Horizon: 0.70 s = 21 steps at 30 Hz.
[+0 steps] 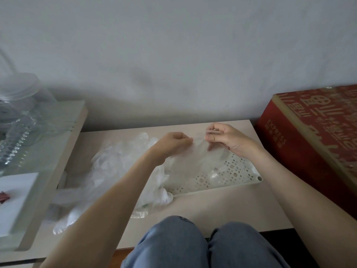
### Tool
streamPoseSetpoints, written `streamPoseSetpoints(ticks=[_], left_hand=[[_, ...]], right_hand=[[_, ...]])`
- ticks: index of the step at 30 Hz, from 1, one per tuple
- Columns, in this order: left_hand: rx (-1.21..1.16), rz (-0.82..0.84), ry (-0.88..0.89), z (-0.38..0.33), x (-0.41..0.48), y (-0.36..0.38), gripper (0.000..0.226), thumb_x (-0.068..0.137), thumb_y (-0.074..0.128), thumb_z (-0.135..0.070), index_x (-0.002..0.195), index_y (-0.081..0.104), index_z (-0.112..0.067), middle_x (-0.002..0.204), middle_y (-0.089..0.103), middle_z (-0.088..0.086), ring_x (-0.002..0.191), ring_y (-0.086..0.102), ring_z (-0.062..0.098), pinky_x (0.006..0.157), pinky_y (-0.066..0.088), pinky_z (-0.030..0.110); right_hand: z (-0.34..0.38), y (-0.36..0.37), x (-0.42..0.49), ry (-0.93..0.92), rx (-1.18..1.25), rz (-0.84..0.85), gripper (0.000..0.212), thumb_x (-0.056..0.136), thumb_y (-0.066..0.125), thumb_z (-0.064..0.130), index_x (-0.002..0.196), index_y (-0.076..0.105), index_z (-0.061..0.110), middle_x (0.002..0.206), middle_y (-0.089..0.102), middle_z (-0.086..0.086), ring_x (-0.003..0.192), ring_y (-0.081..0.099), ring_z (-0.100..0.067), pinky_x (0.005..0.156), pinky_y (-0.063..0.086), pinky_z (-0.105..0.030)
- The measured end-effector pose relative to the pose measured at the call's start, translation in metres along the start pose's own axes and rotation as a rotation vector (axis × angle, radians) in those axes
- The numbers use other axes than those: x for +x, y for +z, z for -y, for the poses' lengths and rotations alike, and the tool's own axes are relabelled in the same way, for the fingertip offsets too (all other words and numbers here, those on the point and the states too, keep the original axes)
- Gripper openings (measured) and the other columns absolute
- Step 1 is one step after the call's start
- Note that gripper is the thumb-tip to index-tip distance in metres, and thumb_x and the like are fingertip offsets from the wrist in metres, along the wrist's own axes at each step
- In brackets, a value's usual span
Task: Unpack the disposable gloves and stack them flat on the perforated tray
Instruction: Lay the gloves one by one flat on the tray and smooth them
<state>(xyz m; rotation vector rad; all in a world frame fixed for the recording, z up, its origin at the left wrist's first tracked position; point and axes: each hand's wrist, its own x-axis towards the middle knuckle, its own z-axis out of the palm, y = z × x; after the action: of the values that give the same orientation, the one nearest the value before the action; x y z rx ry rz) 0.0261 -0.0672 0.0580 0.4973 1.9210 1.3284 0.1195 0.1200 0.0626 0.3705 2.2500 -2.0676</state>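
The left hand point(173, 142) and right hand point(222, 139) are raised side by side over the far edge of the tray point(238, 172), each with fingers curled and pinching the top edge of one clear glove point(195, 161). The glove hangs between them as a thin film, and its lower part drapes over the left half of the tray. The right hand's thumb and forefinger hold the upper right corner; the left hand's fingertips grip the film just beside them, so the hands are near each other but apart.

The tray is white and perforated. It lies flat on the table point(222, 211), towards its right side, tilted a little in view. More clear film point(216, 176) lies on its holes, possibly gloves already laid down, though the blur makes that hard to settle.

Left of the tray, touching its edge, a loose pile point(116, 161) of crumpled clear gloves spreads across the table and partly under the left forearm.

A red box point(309, 144) with gold print stands at the table's right end. On the left, a shelf point(48, 151) carries glassware point(19, 117). Knees point(193, 246) in blue jeans show at the bottom.
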Motion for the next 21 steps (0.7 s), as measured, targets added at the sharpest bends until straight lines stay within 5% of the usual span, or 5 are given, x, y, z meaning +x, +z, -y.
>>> streamPoseSetpoints(ticks=[4,9,13,17,21], left_hand=[[-0.168,-0.033,0.014,-0.001,0.002,0.003,0.012,0.096,0.054,-0.016,0.087,0.052,-0.01,0.086,0.072,0.003,0.074,0.069,0.022,0.07,0.058,0.033],[-0.115,-0.144,-0.023,0.011,0.001,-0.006,0.014,0.099,0.049,-0.015,0.086,0.047,-0.009,0.081,0.071,0.011,0.055,0.066,0.021,0.052,0.056,0.03],[-0.151,-0.27,-0.021,0.02,-0.001,-0.008,0.014,0.099,0.047,-0.012,0.086,0.047,-0.008,0.08,0.069,0.014,0.049,0.062,0.022,0.05,0.056,0.031],[-0.212,-0.363,0.006,0.02,0.001,-0.007,0.014,0.099,0.047,-0.012,0.086,0.049,-0.007,0.082,0.067,0.017,0.051,0.061,0.023,0.051,0.056,0.032],[-0.286,-0.348,0.02,0.014,0.002,0.006,0.012,0.099,0.049,-0.015,0.093,0.05,-0.005,0.081,0.07,0.012,0.053,0.066,0.023,0.056,0.059,0.036]], right_hand=[[-0.009,-0.001,0.004,0.094,-0.17,-0.001,0.048,0.083,0.07,0.005,0.124,0.049,0.022,0.086,0.057,-0.001,0.07,0.057,-0.014,0.073,0.045,-0.024],[-0.016,0.001,0.011,0.138,-0.315,-0.085,0.062,0.086,0.053,-0.003,0.141,0.033,0.017,0.082,0.063,0.0,0.058,0.056,-0.013,0.062,0.043,-0.023],[-0.017,0.001,0.016,0.146,-0.331,-0.121,0.058,0.085,0.041,-0.004,0.139,0.038,0.018,0.082,0.066,-0.004,0.06,0.056,-0.016,0.058,0.042,-0.024],[-0.023,-0.005,0.012,0.156,-0.039,-0.126,0.026,0.097,0.05,0.019,0.118,0.059,0.006,0.072,0.065,-0.01,0.062,0.061,-0.025,0.057,0.05,-0.027],[-0.029,-0.012,0.0,0.196,0.125,-0.004,0.048,0.087,0.055,0.045,0.109,0.059,0.003,0.077,0.066,-0.016,0.063,0.064,-0.03,0.065,0.054,-0.035]])
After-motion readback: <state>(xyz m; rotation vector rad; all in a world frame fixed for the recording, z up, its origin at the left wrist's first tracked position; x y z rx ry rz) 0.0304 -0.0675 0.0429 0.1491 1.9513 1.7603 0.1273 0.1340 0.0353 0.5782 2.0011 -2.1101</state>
